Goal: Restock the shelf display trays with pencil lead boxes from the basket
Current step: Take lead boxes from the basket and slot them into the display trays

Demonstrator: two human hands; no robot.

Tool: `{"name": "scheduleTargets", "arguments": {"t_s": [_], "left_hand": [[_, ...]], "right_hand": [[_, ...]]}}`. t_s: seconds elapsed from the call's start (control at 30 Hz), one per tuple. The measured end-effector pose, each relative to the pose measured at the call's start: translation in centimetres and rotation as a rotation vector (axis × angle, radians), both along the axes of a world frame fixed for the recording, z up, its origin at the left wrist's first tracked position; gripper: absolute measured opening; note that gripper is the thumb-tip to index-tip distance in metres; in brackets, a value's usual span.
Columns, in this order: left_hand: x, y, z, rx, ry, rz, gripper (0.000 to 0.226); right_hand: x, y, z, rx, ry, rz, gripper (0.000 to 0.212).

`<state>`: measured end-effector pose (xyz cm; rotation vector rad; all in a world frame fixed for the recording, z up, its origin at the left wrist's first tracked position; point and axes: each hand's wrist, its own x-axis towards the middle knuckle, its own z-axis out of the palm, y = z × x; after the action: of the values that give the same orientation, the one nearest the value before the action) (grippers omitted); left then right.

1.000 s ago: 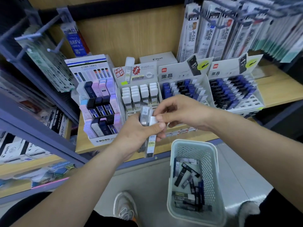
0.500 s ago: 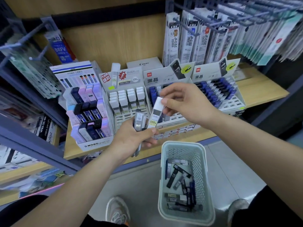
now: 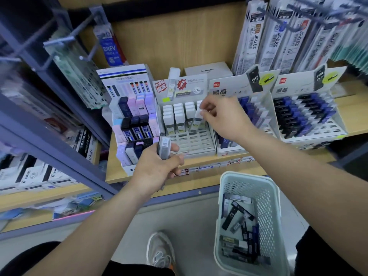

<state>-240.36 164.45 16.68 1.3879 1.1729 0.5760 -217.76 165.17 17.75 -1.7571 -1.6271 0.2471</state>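
**Another one slotted in**

Half a second ago we held the white box (image 3: pixel 197 120) out over the front edge of the shelf (image 3: pixel 354 118). Now we have carried it into the white tray (image 3: pixel 191 142), at the front of the right-hand column, where it stands tilted. Whether its foot is seated in a slot we cannot tell. We judge this one nearly placed but not yet let go. The basket (image 3: pixel 266 212) down by our knees holds a heap of dark boxes (image 3: pixel 231 218), and the tray's front slots are mostly bare, so plenty of restocking remains.

Our right hand (image 3: pixel 225 118) pinches the top of the white box between thumb and forefinger, the other fingers loosely curled above it. Our left hand (image 3: pixel 157 168) sits lower and nearer us, just in front of the tray, and has barely shifted. Its fingers wrap round a small bundle of grey boxes (image 3: pixel 164 146) held upright. How many are in the bundle we cannot tell.
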Motion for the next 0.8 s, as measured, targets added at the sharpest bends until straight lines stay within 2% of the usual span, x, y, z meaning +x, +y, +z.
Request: {"name": "scheduleTargets", "arguments": {"t_s": [0.4, 0.57, 0.7, 0.8], "left_hand": [[-0.7, 0.7, 0.1, 0.002, -0.026, -0.015, 0.021], [-0.7, 0.7, -0.3, 0.012, -0.011, -0.022, 0.02], [-0.6, 0.6, -0.5, 0.02, -0.004, -0.03, 0.021], [-0.4, 0.6, -0.5, 0.051, 0.018, -0.039, 0.02]], "right_hand": [[0.1, 1.0, -0.7, -0.006, -0.009, 0.008, 0.01], [-0.7, 1.3, -2.0, -0.006, -0.124, 0.054, 0.012], [-1.3, 1.8, -2.1, 0.031, -0.213, 0.034, 0.024], [-1.3, 1.7, -2.2, -0.031, -0.278, 0.062, 0.027]]}}
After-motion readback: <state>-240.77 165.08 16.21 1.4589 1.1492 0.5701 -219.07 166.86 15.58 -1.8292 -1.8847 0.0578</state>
